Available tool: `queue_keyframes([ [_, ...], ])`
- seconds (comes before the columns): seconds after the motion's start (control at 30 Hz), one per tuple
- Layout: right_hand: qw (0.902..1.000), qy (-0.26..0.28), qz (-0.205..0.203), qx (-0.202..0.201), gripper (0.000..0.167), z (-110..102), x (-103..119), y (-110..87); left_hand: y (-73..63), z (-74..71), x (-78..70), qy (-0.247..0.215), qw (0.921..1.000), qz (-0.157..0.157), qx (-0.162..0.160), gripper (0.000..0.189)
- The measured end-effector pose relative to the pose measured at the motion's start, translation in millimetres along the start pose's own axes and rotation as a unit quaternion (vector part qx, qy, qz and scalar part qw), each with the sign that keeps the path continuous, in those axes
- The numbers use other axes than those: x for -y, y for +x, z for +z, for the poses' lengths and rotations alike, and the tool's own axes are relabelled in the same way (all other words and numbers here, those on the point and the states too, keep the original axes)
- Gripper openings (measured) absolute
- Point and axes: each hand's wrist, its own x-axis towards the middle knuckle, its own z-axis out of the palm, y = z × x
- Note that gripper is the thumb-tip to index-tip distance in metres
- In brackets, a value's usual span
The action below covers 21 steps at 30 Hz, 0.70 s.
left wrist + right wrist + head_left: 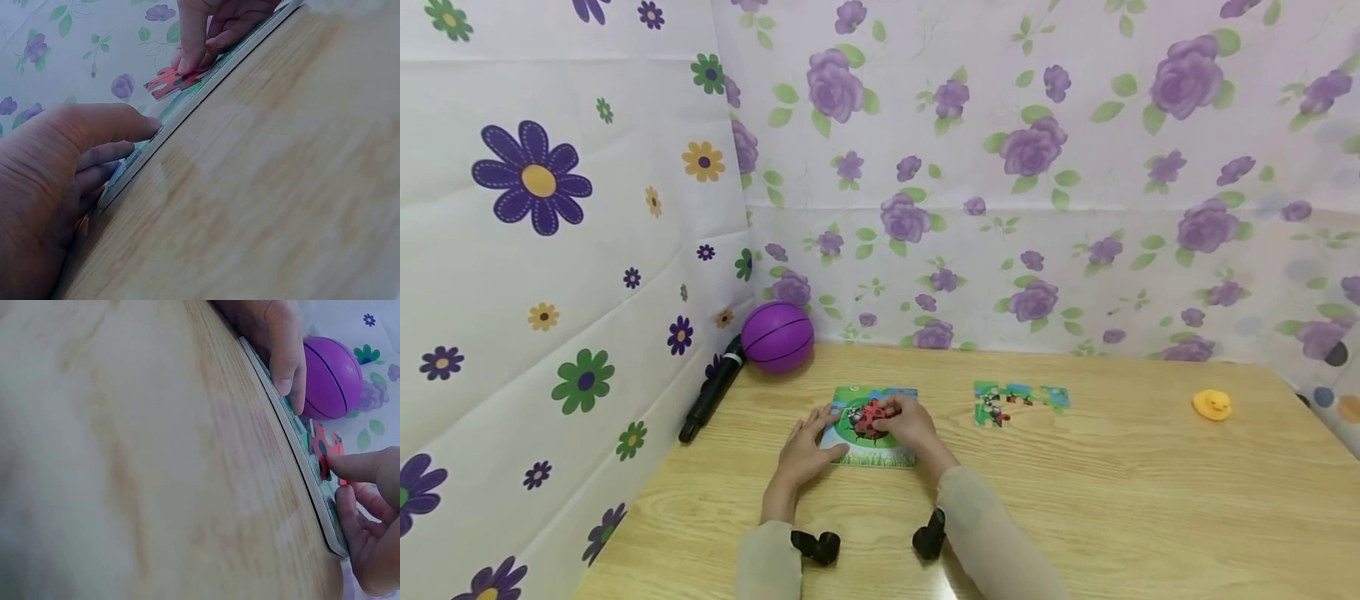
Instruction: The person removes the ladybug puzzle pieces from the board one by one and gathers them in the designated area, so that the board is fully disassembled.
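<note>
Placing now seems under way: a red puzzle piece (167, 82) is pinched by the right hand (910, 423) over the puzzle board (880, 458), whose left side is steadied by the loosely spread left hand (805, 450), with alignment called for next, though the fit beneath is hard to make out.

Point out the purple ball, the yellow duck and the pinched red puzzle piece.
Purple ball (777, 337), head view: middle of its visible side.
Yellow duck (1212, 406), head view: its body.
Red puzzle piece (169, 82), left wrist view: its uncovered red surface.
</note>
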Motion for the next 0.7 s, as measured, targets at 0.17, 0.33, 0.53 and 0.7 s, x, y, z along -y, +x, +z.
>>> queue_keyframes([
  [0.17, 0.9991, 0.020, -0.009, -0.037, 0.014, 3.0, -2.5, 2.1, -0.4, -0.8, 0.1, -0.003, 1.0000, 0.005, -0.006, 0.062],
  [0.33, 0.9913, 0.102, 0.017, -0.081, 0.010, 5.7, -7.1, 5.5, 1.0, -0.1, -0.5, -0.001, 0.9999, 0.010, -0.006, 0.063],
  [0.53, 0.9723, 0.218, 0.046, -0.071, 0.018, -1.0, -10.0, 9.6, 0.3, -0.4, -0.6, -0.001, 0.9999, 0.008, -0.010, 0.063],
  [0.7, 0.9600, 0.264, 0.054, -0.075, 0.024, -16.1, -18.2, 10.8, -1.4, -0.6, 1.8, 0.001, 0.9998, 0.016, -0.012, 0.063],
])
